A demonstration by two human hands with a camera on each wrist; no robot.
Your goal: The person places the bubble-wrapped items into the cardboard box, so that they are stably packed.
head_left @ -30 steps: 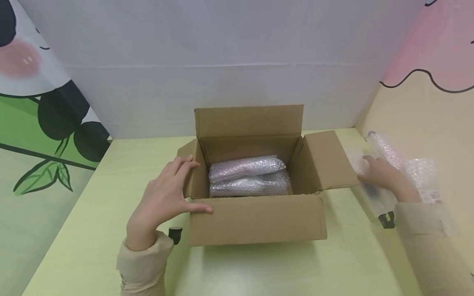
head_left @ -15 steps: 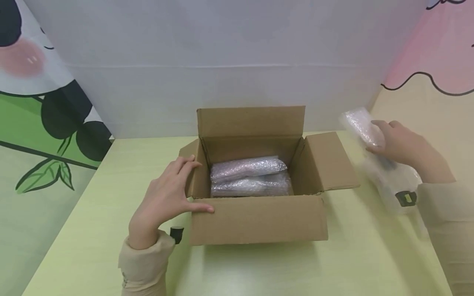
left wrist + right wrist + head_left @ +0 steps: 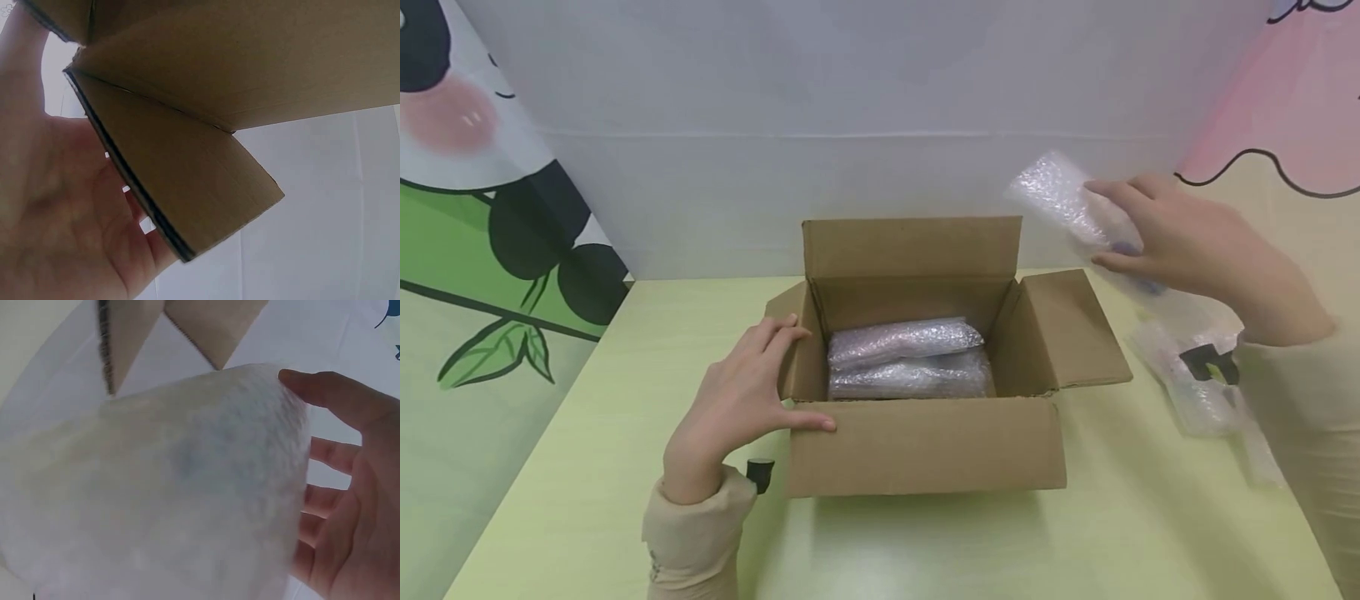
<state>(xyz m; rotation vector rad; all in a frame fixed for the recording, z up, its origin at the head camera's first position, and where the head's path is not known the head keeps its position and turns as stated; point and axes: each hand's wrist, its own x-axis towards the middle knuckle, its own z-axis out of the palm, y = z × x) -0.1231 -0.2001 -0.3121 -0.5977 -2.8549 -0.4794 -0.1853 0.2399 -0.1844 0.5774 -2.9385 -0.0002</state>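
Note:
An open cardboard box point(image 3: 925, 450) stands on the table, its flaps folded outward. My left hand point(image 3: 737, 392) grips its left side, fingers over the left flap point(image 3: 175, 169) and thumb on the front flap. Raised beyond the box's right flap point(image 3: 1075, 329), my right hand point(image 3: 1195, 250) holds a bubble-wrapped package point(image 3: 1056, 200) between thumb and fingers. Something bluish shows through that wrap in the right wrist view, but I cannot tell what it is. Inside the box lie two more bubble-wrapped packages point(image 3: 902, 340), one overlapping the other.
More bubble-wrapped items point(image 3: 1195, 396) lie on the table to the right, partly hidden by my right arm. A pale wall point(image 3: 700, 192) rises behind the box, and painted panels flank the table on both sides.
My right hand has picked up the bubble-wrapped package from the right side and moved it up and leftward towards the box. My left hand keeps its hold on the box.

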